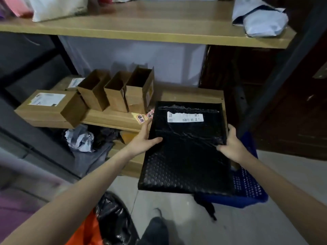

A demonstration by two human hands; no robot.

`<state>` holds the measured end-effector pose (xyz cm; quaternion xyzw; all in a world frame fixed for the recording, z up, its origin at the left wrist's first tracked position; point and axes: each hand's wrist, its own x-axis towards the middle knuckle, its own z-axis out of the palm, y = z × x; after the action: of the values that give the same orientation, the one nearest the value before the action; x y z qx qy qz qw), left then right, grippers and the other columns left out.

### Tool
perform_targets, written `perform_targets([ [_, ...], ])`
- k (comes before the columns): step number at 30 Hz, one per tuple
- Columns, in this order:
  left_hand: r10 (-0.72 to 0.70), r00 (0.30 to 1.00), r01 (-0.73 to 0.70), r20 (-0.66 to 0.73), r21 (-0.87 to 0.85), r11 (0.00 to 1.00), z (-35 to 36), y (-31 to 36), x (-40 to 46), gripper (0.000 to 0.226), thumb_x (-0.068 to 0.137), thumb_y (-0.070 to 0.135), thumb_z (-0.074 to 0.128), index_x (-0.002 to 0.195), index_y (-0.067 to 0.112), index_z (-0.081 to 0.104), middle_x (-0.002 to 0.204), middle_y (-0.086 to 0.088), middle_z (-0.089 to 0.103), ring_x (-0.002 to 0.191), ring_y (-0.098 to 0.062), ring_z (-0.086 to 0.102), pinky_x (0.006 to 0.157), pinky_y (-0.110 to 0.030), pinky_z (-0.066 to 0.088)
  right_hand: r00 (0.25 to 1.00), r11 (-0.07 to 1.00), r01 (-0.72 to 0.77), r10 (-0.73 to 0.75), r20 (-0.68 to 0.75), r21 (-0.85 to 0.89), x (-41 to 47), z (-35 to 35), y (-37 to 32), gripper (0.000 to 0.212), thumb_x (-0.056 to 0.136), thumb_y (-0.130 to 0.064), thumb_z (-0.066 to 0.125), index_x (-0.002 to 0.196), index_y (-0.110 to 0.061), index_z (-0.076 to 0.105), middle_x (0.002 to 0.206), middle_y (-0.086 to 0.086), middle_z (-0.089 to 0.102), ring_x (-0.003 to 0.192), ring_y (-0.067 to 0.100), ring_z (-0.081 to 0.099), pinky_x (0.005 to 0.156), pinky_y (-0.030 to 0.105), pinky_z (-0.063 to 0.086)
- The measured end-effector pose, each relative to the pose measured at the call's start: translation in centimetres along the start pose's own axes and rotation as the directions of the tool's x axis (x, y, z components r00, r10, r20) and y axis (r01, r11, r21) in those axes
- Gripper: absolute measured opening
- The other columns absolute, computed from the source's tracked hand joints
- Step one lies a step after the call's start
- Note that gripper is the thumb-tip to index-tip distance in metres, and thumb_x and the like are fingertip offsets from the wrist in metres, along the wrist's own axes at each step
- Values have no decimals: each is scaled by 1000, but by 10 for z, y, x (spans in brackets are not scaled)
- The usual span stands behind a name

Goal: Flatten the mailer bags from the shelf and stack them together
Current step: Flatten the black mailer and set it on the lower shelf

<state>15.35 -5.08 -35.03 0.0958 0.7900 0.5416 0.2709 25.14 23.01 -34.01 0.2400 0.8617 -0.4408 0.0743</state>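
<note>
Parcel storeroom, wooden shelves (pixel 141 32), labelled cardboard boxes (pixel 47 106)

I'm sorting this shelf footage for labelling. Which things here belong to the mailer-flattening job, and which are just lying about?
Job:
black bubble mailer, held by left hand and right hand
white mailer bag on upper shelf

Lying about:
open cardboard boxes
blue basket
crumpled grey bag
</note>
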Motion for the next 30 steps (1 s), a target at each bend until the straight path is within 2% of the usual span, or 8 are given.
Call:
perform_targets([
  [2,54,998,-58,34,142,988,6,3,24,81,78,40,72,143,31,24,142,-6,36,133,-22,36,113,-40,31,1000,1000,-12,12,7,6,13,1,2,86,87,-5,59,147,-26,2,151,11,19,124,30,41,91,36,44],
  [4,49,999,-45,-4,301,953,10,8,47,78,75,49,72,141,33,33,142,-10,28,136,-27,29,115,-37,24,1000,999,-7,7,13,-38,26,7,-3,65,88,-8,58,139,-24,22,146,12,18,119,27,41,82,31,40],
  [7,70,995,-37,-67,399,916,12,13,81,80,79,43,72,145,28,30,143,-13,22,134,-32,31,114,-34,23,999,997,-31,28,-40,-66,49,17,-15,50,87,-16,59,132,-21,36,141,12,19,127,31,34,95,34,40],
  [10,88,994,-48,-71,439,897,8,19,112,86,79,46,70,148,26,23,148,-14,15,140,-33,22,115,-37,20,995,993,-46,36,-94,-111,76,19,-28,58,88,-22,60,139,-21,32,143,12,21,124,33,39,98,35,38],
  [14,89,996,-76,-8,461,884,5,27,147,94,79,46,71,151,25,14,156,-13,1,145,-30,8,116,-37,14,982,965,-35,-15,-187,-260,116,13,-30,66,88,-25,59,146,-16,27,141,18,21,132,37,23,109,37,26],
  [21,9,998,-44,68,528,848,10,11,187,105,78,44,72,152,18,2,156,-10,-25,147,-28,-5,117,-34,11,980,971,-53,5,-199,-235,159,16,-6,65,89,-23,58,146,-13,26,150,13,16,136,32,23,111,35,27],
  [25,115,992,-119,57,744,657,19,-6,197,92,85,51,61,152,15,9,158,-13,-16,147,-30,-3,119,-37,9,992,965,-58,26,-125,-254,163,26,7,68,92,-27,54,149,-18,19,153,12,16,136,32,31,111,36,31],
  [30,263,947,-289,182,837,464,40,-10,204,58,101,35,34,152,16,13,160,-11,-5,148,-26,-3,118,-37,2,986,808,15,-111,-127,-589,172,37,4,61,98,-36,39,149,-11,16,158,16,-7,146,30,-4,119,46,10],
])
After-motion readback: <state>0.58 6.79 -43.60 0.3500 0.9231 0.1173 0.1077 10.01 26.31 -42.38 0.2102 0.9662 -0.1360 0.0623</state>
